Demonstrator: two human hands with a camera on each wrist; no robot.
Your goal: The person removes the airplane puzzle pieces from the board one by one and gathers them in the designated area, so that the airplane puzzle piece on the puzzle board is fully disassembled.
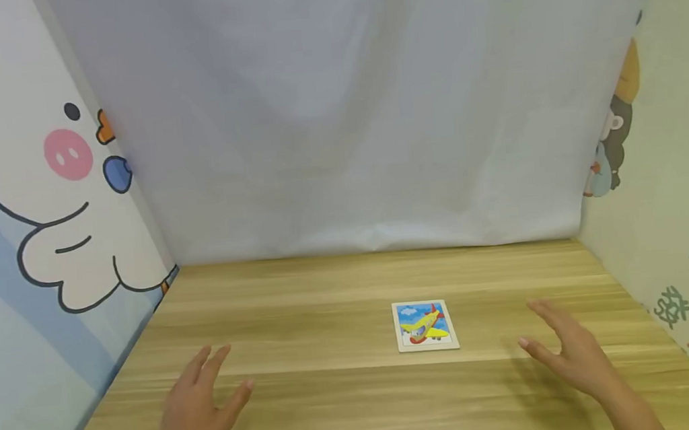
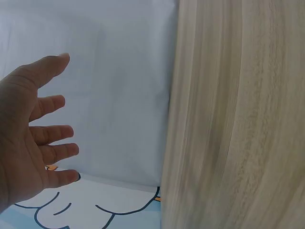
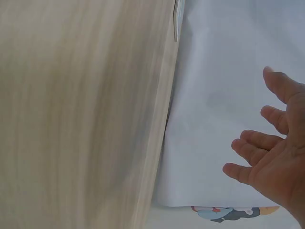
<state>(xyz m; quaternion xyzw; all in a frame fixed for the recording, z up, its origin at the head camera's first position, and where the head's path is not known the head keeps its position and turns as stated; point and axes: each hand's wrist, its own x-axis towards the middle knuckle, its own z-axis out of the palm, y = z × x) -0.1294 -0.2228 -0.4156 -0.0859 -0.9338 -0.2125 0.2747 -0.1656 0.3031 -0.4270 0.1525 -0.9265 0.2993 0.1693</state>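
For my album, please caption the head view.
Left hand and right hand, both empty, flank a cartoon-airplane card on a wood-grain table.

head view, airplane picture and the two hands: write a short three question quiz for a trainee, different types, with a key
1. Fill in: the hand nearer the airplane picture is the ____ hand.
2. What colour are the printed plane's wings? A) green B) yellow C) black
3. True or false: the left hand is holding the airplane picture.

Key: 1. right hand; 2. B; 3. false, the left hand holds nothing.
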